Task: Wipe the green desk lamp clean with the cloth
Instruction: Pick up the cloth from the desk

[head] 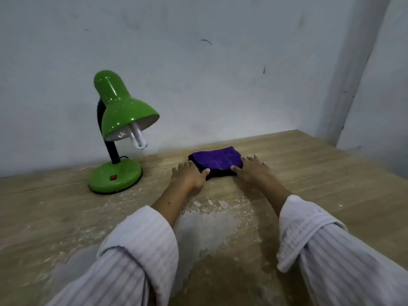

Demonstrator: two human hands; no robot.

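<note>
On the tabletop point(309, 164), folded purple cloth point(217, 159) flanked by left hand point(187, 176) and right hand point(251, 168), fingers flat, thumbs touching its near edge, nothing gripped. Green desk lamp point(120, 129) leftward, nearer the left hand.

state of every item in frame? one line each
green desk lamp: upright on the table, shade tilted down, bulb unlit.
purple cloth: folded, flat on the table, right of the lamp.
left hand: fingers straight, thumb touching the cloth's left edge.
right hand: fingers straight, thumb touching the cloth's right edge.
table: worn, pale patches on top.
</note>
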